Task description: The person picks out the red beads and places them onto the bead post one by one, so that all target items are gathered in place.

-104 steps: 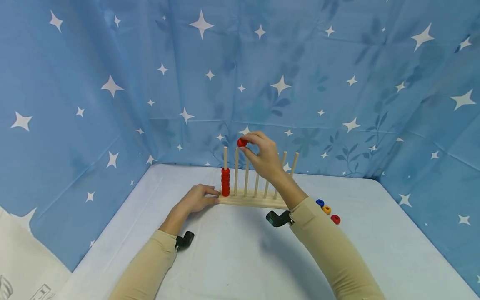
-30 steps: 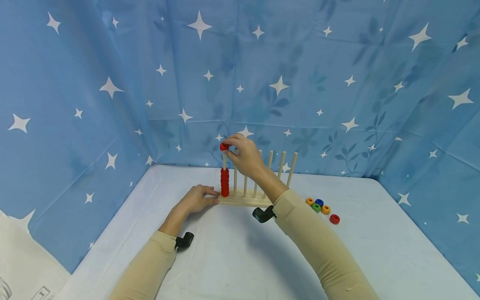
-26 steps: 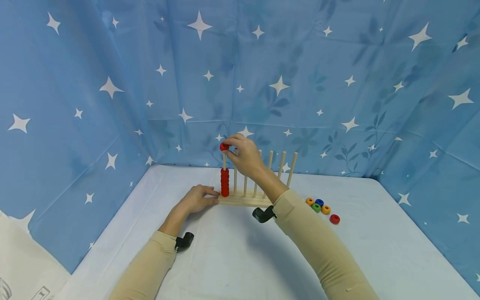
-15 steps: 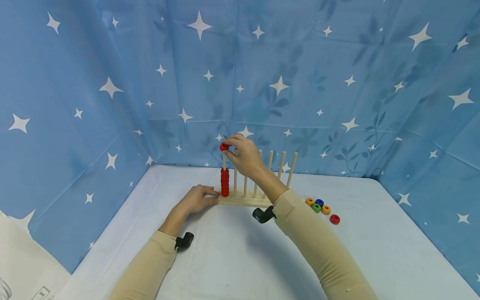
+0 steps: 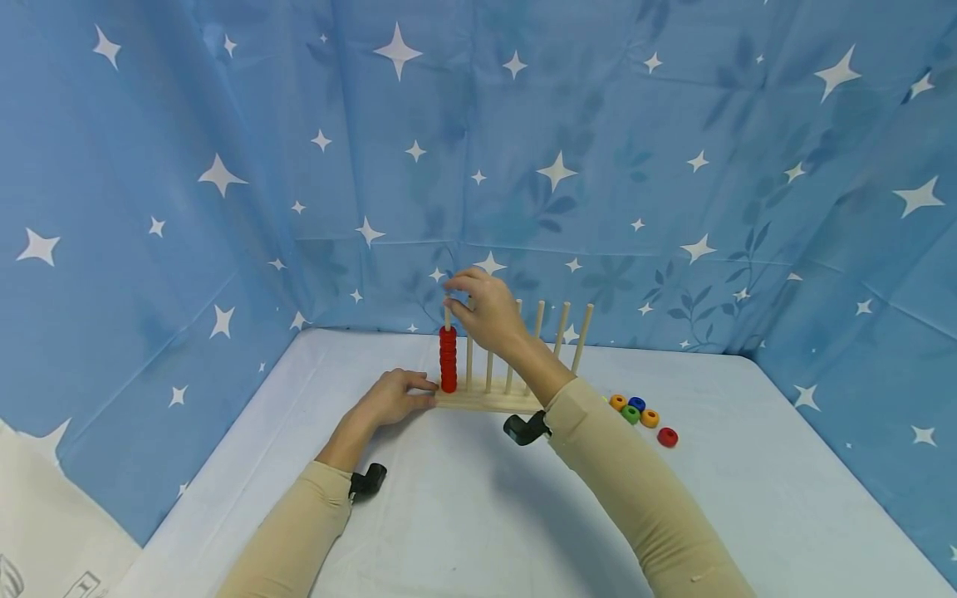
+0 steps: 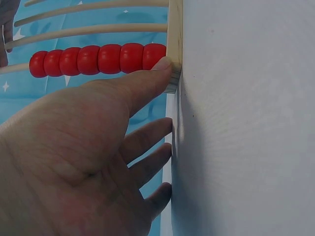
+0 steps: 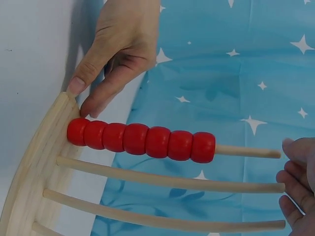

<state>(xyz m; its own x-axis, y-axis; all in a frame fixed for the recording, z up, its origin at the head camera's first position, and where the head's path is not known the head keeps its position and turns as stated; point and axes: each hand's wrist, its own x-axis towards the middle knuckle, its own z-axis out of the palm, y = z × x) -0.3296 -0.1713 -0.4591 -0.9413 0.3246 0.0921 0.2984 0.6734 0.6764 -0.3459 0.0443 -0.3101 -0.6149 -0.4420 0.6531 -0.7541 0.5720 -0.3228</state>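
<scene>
A wooden peg rack point(image 5: 489, 400) with a row of upright pegs stands on the table. Its leftmost peg carries a stack of red beads point(image 5: 448, 360), the bare peg tip showing above them. My left hand point(image 5: 392, 396) pinches the left end of the base between thumb point(image 6: 160, 66) and index finger, its other fingers resting at the tabletop. High at that same peg, my right hand point(image 5: 486, 311) has its thumb and fingers parted around the tip. No bead is between them; in the right wrist view its fingertips point(image 7: 290, 145) are just beyond the peg end.
Loose beads lie right of the rack: a red bead point(image 5: 668, 437), a green bead point(image 5: 630, 414), a blue bead point(image 5: 637, 404) and two orange ones. My right forearm covers part of the table beside them. A blue star-patterned curtain point(image 5: 628, 124) hangs behind the table point(image 5: 449, 515).
The right hand carried a red bead leftward to the leftmost peg's tip, then let it go. The bead dropped onto the red stack, now taller. The left hand stayed put.
</scene>
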